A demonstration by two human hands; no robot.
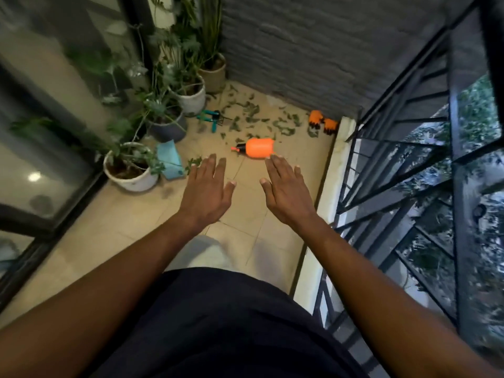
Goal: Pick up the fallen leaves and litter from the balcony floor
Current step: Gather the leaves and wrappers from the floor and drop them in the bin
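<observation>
Both arms reach forward over the tiled balcony floor (141, 219), the left hand (207, 190) and right hand (286, 192) flat, palms down, fingers spread and empty. Just beyond the right hand's fingertips lies an orange spray bottle (257, 148) on its side. Farther ahead of both hands, green fallen leaves (261, 115) scatter the floor, with potted plants (131, 165) left of the left hand.

The single head-worn camera looked forward and steeply down from standing height along the balcony floor (152, 214), the railing (395, 165) at its right.
</observation>
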